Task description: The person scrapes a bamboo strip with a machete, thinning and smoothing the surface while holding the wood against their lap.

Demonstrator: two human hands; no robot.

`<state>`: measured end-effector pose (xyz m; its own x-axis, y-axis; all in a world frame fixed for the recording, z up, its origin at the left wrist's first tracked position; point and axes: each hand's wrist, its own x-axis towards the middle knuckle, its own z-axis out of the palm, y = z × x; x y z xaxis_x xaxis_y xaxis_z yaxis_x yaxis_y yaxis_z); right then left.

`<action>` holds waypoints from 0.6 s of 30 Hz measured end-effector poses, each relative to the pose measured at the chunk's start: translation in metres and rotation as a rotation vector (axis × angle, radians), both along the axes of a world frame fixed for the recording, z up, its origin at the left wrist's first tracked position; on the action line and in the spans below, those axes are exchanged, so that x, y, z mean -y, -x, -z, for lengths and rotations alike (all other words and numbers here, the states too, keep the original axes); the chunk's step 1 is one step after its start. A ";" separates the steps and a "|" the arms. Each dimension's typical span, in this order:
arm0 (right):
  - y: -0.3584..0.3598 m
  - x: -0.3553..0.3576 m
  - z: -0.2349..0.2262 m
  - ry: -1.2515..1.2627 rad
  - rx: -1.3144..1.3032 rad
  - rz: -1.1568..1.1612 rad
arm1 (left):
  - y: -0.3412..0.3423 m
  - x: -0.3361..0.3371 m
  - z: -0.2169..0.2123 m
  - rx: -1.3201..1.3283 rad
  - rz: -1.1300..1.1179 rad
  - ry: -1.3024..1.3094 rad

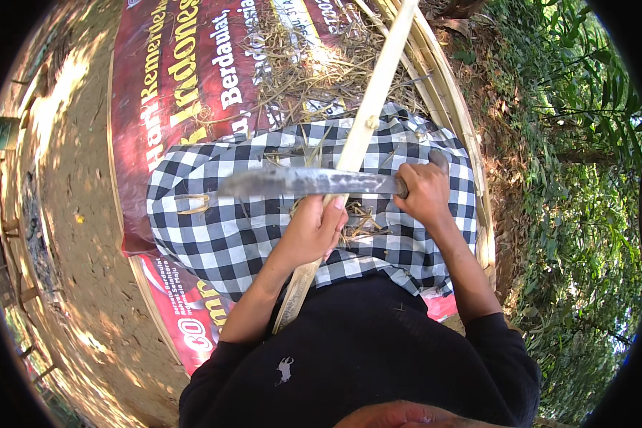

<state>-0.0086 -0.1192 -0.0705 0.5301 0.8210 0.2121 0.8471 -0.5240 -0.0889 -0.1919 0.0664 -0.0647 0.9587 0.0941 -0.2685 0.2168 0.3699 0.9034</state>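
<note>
My left hand (pixel 314 230) is closed round a long, pale split-bamboo strip (pixel 367 118). The strip slants from beside my body up to the far right, with a knot partway along it. In my right hand (pixel 426 192) is the handle of a machete (pixel 299 182), its broad grey blade pointing left. The blade lies across the strip just beyond my left hand; its tip is blurred. Black-and-white checked cloth (pixel 257 228) covers my lap under both hands, with thin shavings (pixel 364 217) scattered on it.
A red printed banner (pixel 139 85) is spread beneath me, with a heap of shavings (pixel 321 68) on its far part. Long bamboo strips (pixel 442 64) edge the right side. Bare earth (pixel 78 214) lies to the left, green plants (pixel 571 164) to the right.
</note>
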 end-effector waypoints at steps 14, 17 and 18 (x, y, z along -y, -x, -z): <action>-0.053 0.035 0.010 -0.055 0.033 0.156 | 0.025 -0.011 -0.003 -0.068 0.121 0.001; -0.094 0.033 -0.009 0.010 -0.128 0.832 | 0.037 -0.019 -0.005 -0.123 0.129 0.041; -0.096 0.031 -0.023 -0.053 -0.150 0.904 | 0.041 -0.020 -0.001 -0.135 0.124 0.013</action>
<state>0.0876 -0.1505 -0.0474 0.9908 0.0720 0.1148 0.0948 -0.9737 -0.2073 -0.2329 0.0865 -0.0635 0.9177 -0.0270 -0.3963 0.3807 0.3447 0.8581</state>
